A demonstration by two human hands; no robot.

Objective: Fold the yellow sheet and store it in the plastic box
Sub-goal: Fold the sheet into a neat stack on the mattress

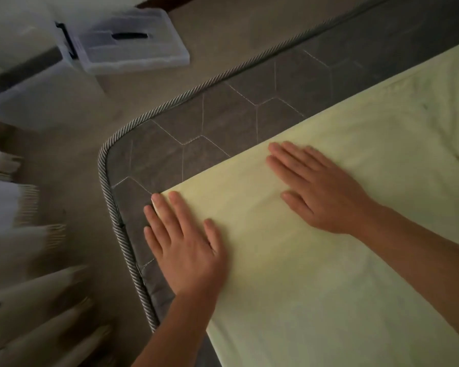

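Observation:
The pale yellow sheet (pixel 355 207) lies flat on a grey quilted mattress (pixel 223 120), its corner close to the mattress corner. My left hand (pixel 183 247) presses flat on that sheet corner, fingers straight, with the outer fingers reaching onto the mattress. My right hand (pixel 318 186) lies flat on the sheet further in, fingers straight and pointing left. The clear plastic box (pixel 64 56) stands on the floor at the upper left, with its lid (pixel 133 46) beside it.
A corded trim (pixel 117 221) runs round the mattress edge. Beige floor (pixel 149 86) separates the bed from the box. Blurred white and brown fringed fabric (pixel 16 207) fills the left side.

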